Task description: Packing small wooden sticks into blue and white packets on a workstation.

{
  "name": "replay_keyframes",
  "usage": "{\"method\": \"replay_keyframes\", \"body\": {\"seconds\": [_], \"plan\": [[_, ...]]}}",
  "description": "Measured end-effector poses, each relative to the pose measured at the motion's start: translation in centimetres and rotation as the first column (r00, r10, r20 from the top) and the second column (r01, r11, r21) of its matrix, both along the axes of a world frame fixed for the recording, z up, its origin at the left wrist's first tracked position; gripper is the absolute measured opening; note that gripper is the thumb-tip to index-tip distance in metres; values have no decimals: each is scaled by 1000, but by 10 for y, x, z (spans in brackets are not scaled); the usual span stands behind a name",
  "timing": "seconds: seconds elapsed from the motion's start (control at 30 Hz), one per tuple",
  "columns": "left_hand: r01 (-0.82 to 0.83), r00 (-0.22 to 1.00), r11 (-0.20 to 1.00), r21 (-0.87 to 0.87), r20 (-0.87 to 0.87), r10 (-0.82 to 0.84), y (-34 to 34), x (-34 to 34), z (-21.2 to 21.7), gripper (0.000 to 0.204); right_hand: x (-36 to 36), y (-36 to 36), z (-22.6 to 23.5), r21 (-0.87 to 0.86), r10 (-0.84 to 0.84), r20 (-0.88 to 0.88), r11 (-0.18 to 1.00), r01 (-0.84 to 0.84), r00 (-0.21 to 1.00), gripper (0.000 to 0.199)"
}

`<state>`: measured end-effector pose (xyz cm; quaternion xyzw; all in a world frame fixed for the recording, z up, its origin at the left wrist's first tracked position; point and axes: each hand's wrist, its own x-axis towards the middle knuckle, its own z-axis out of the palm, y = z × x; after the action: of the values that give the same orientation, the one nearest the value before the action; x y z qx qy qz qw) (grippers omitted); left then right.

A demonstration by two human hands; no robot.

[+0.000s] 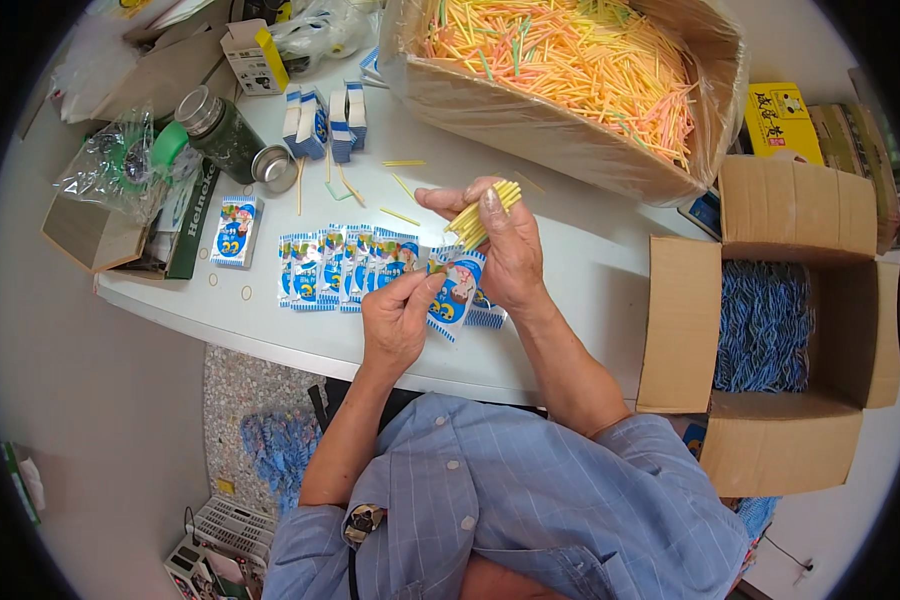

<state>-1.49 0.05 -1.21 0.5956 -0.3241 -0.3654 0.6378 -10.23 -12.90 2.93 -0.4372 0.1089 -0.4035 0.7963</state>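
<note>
L hand [395,318]: thumb & fingertips pinched tog. on a blue-and-white pkt [457,300], which hangs tilted just below the R hand [500,250]. R hand's fingers & thumb are clamped round a bundle of yellow sticks [467,228]. Clock directions from the hands.

Progress, as far as visible: several similar pkts lie flat, overlapping, in a row [335,268] at 9 o'clock; can't tell if they've anything in them. The gripped bundle is outside the gripped pkt; can't tell if that pkt's top is open. A few loose sticks [400,216] lie on the table [590,215] toward 10–11. Blue-and-white stacks [310,125] stand at 10–11, a banded pile [235,230] at 9–10, w/ rubber bands [203,253] near it. Plenty of loose stock left.

Containers: big lined ctn [540,135] at 1 o'clock, heaped w/ loose sticks [570,65], mostly yellow-orange, some pink & green. Smaller open ctn [680,325] at 3–4 has blue, dark-streaked twisted strands [763,330], well below its flaps. Green box [195,220] at 9–10: contents unclear, clear plastic bag [120,165] over it. Dark bottle [225,135] beside it, contents n/a. Small yellow-and-white box [255,60] at 10–11, inside not visible.
</note>
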Motion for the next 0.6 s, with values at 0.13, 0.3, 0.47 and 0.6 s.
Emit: {"method": "replay_keyframes", "body": {"seconds": [0.13,0.3,0.47,0.6], "plan": [[-16,1000,1000,1,12,16,0,0,1,18,-3,3,-7,-14,18,4,1000,-18,1000,22],[-73,997,997,-30,-19,72,-3,-2,-4,17,-6,8,-13,68,64,-109,996,-57,992,22],[-123,992,991,-45,-30,121,-6,-7,-4,16,-9,12,-17,105,117,-205,990,-97,972,25],[-63,990,998,-28,-128,58,-7,-6,-8,15,-12,9,-10,65,195,-454,980,-186,870,30]]}}
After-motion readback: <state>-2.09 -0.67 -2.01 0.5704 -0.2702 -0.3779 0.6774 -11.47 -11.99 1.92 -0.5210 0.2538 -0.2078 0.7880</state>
